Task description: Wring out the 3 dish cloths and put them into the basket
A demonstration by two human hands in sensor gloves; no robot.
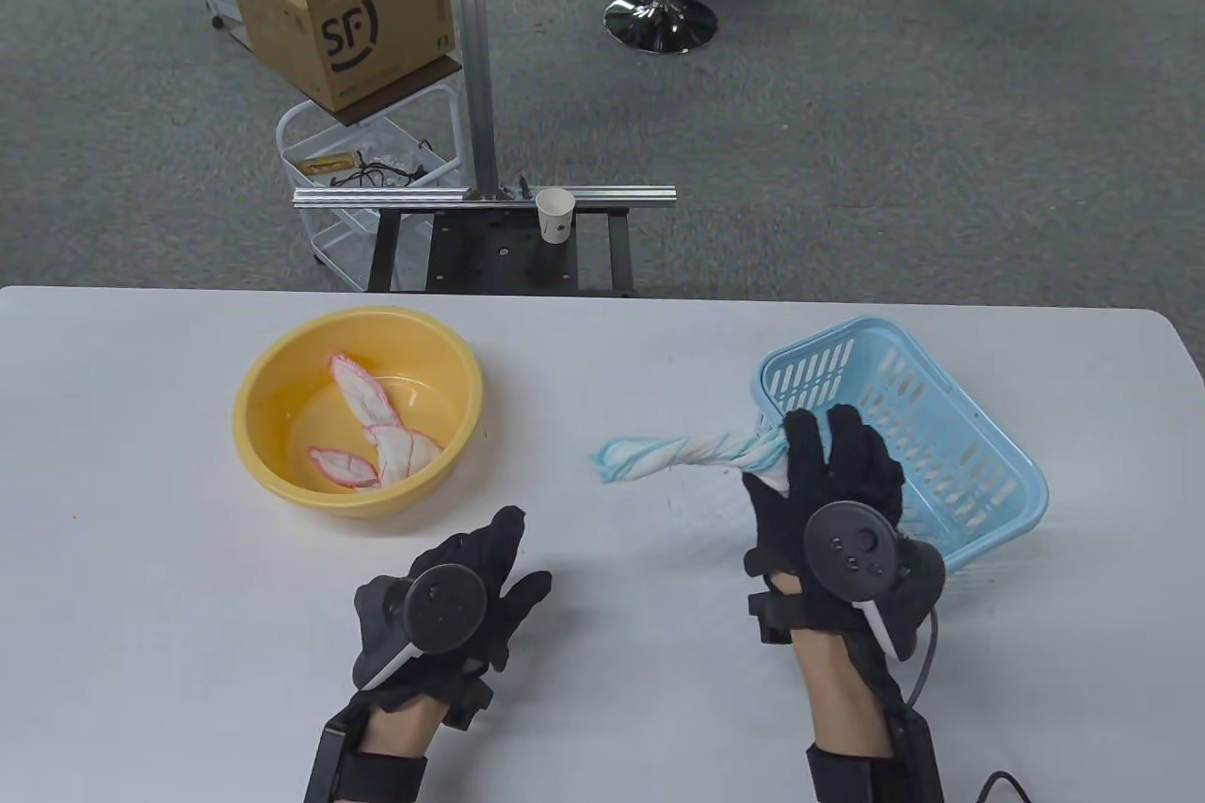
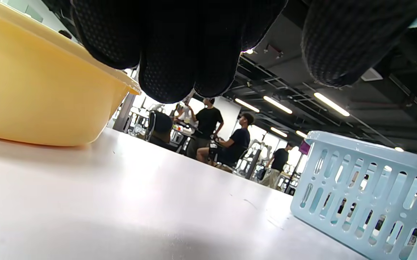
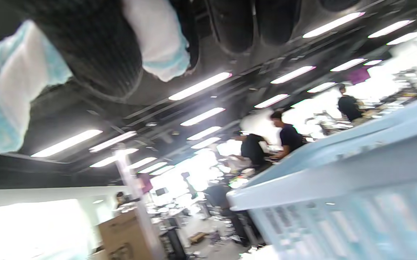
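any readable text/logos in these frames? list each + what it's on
"SF": large black logo on the side of the cardboard box on the cart beyond the table.
Small black print near the top of the same box: too small to read.
Paper cup: a small dark mark, not legible.
Both wrist views: no readable text.

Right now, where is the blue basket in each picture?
Table view: the basket is on the right of the table, tilted, just behind the right hand, which holds the twisted cloth.
Left wrist view: basket at lower right.
Right wrist view: basket at lower right, blurred.
Shared landmark: the blue-and-white cloth shows in all three.
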